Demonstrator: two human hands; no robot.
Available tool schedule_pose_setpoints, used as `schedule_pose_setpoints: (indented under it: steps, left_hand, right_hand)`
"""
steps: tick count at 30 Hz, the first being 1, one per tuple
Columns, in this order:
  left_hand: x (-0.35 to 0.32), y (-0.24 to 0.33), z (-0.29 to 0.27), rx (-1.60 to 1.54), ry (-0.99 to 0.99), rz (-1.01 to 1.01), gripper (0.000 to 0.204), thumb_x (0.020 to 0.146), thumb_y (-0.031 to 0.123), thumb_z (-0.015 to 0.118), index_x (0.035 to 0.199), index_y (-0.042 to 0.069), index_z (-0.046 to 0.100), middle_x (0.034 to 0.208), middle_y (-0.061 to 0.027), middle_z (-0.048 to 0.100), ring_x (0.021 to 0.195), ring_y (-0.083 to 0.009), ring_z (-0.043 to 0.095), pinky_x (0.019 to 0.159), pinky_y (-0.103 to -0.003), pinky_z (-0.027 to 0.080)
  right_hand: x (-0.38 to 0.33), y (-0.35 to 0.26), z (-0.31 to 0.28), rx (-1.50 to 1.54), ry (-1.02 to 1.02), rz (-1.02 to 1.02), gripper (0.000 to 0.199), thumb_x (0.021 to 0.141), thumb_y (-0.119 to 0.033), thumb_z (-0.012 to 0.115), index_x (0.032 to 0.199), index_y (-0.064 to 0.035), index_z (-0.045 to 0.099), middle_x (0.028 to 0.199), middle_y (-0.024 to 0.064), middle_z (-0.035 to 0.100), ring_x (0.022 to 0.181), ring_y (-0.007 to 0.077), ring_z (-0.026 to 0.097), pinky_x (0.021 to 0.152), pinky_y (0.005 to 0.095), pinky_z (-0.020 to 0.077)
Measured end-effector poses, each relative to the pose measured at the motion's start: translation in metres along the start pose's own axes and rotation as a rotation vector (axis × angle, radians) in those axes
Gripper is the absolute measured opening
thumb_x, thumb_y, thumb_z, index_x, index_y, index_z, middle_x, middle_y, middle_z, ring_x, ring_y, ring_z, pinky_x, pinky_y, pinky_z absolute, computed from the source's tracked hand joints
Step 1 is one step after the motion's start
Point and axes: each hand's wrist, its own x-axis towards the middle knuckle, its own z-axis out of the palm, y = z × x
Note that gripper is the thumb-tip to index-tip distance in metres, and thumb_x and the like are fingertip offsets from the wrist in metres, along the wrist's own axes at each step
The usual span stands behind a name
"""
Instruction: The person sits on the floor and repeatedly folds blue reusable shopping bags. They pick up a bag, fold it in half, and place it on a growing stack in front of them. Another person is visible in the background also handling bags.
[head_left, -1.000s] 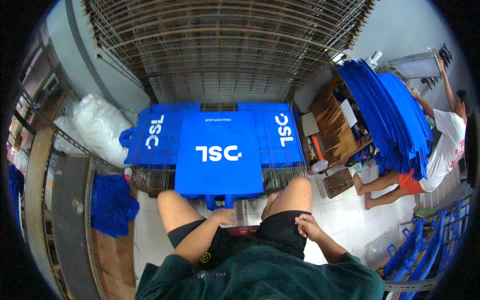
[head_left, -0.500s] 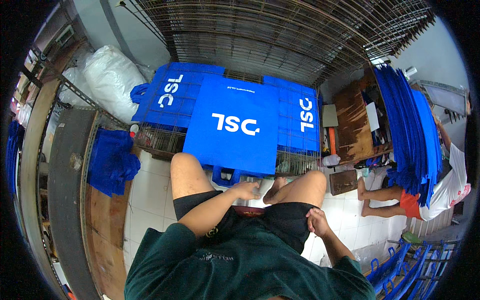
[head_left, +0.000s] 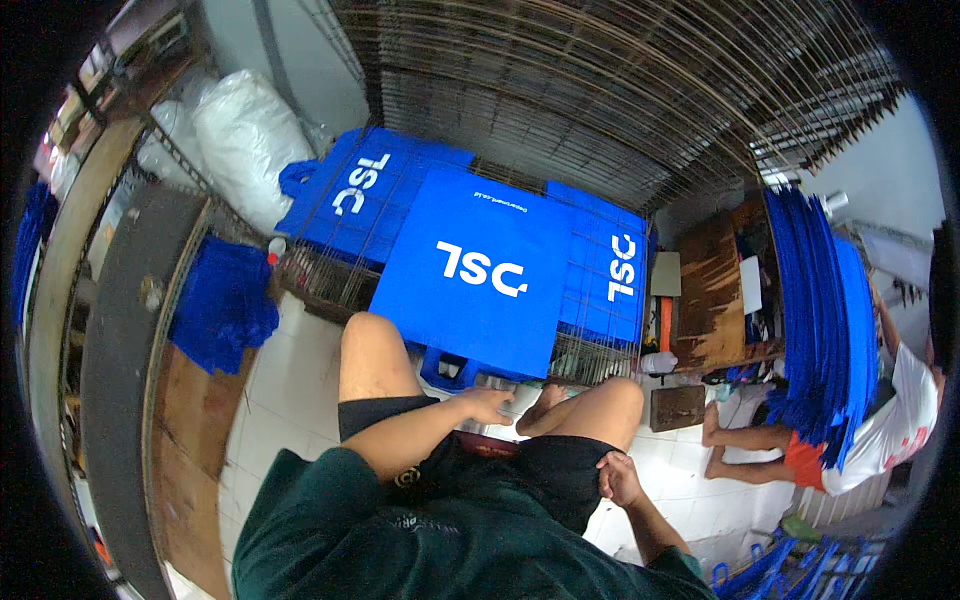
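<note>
While blue cloth (head_left: 222, 305) lies heaped at far left, a white plastic sack (head_left: 250, 150) bulges behind it, near the wall. Next comes a blue bag with sideways white print (head_left: 365, 190), crossed by wires of the rack (head_left: 328, 280). The middle blue bag (head_left: 470, 270) lies flat, overlapping it, its handles (head_left: 431, 366) toward the wearer. Just beside those handles is the left hand (head_left: 485, 405) — fingers loosely spread, nothing visible in them. Another blue bag (head_left: 610, 265) sits partly under the middle one's right edge. The right hand (head_left: 619, 478) touches the black shorts (head_left: 560, 480) — fingers curled; I cannot tell whether they pinch fabric. Farther right, a co-worker (head_left: 905, 420) is partly hidden by hanging blue sheets (head_left: 810, 320).
</note>
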Motion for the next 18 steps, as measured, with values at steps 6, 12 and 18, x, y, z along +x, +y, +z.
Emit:
schedule_pose_setpoints:
  steps: [6,12,18]
  left_hand:
    - [-0.039,0.056,-0.027,-0.311,-0.257,0.201,0.06,0.081,0.045,0.061,0.129,0.013,0.044,0.118,-0.0133,0.055,0.107,-0.0268,0.054,0.089,-0.038,0.043]
    - [-0.137,0.099,0.016,-0.736,-0.63,0.72,0.064,0.095,0.049,0.03,0.142,0.008,0.02,0.147,-0.0109,0.02,0.136,-0.0237,0.017,0.109,-0.036,0.016]
    - [-0.171,0.084,0.006,-0.902,-0.598,0.52,0.069,0.093,0.052,0.03,0.144,0.009,0.012,0.149,-0.0099,0.009,0.137,-0.0238,0.006,0.11,-0.039,0.008]
  right_hand:
    - [0.005,-0.004,0.005,0.018,-0.033,0.012,0.03,0.091,-0.03,0.05,0.082,-0.0034,0.058,0.044,0.0108,0.049,0.029,0.0165,0.04,0.028,0.0279,0.0329]
    - [0.008,-0.005,0.001,-0.041,-0.039,0.012,0.03,0.091,-0.032,0.048,0.085,-0.0037,0.057,0.044,0.0107,0.048,0.028,0.017,0.04,0.029,0.0281,0.0332]
    - [0.011,-0.006,0.001,-0.044,-0.059,0.022,0.031,0.089,-0.034,0.051,0.081,-0.0044,0.058,0.044,0.0104,0.048,0.028,0.0166,0.04,0.028,0.0287,0.0324]
